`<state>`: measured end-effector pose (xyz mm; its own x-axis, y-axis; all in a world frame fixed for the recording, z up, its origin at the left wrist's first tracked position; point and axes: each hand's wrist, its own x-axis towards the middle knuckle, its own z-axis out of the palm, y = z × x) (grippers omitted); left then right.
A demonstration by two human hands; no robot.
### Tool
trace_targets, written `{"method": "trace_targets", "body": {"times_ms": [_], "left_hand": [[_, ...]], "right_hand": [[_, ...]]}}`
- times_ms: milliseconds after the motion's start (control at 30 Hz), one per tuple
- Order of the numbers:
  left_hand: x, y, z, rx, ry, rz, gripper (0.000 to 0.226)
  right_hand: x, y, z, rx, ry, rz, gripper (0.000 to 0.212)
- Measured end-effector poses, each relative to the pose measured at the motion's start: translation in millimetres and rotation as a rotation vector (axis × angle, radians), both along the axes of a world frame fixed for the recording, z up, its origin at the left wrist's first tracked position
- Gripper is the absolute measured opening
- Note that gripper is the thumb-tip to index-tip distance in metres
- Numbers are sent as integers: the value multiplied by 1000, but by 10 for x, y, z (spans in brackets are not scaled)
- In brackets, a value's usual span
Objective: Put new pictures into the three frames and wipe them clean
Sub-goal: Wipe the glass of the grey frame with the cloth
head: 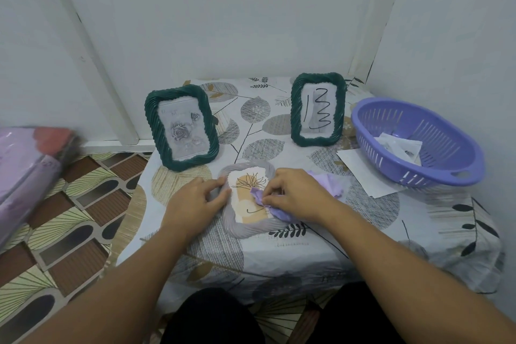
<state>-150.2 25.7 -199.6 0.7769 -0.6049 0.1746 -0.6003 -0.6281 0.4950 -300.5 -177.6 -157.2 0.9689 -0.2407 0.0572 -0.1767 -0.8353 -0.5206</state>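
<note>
A grey rope-edged frame [252, 227] lies flat on the table in front of me, holding a picture of a line-drawn flower on beige shapes. My left hand [195, 199] grips its left edge. My right hand [296, 194] pinches a purple cloth [272, 208] and presses it on the glass at the right side. Two dark green frames stand upright behind: the left green frame [181, 127] shows grey roses, the right green frame [317, 109] shows black squiggles.
A purple plastic colander basket [418, 142] with paper pieces sits at the table's right, a white sheet [365, 173] under its edge. The table [391, 220] has a leaf-patterned cloth. A pink and purple bundle [30, 164] lies at the left over the tiled floor. Walls close behind.
</note>
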Motion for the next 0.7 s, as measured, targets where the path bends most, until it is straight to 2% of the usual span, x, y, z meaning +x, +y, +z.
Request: {"method": "trace_targets", "body": {"times_ms": [200,700], "left_hand": [[7,7,-1,6,-4,-9,43],[-3,11,5,4,-1,-10,43]], "right_hand": [[-77,-33,4,76,35,64,9],[8,-4,37,23,12,40,8]]}}
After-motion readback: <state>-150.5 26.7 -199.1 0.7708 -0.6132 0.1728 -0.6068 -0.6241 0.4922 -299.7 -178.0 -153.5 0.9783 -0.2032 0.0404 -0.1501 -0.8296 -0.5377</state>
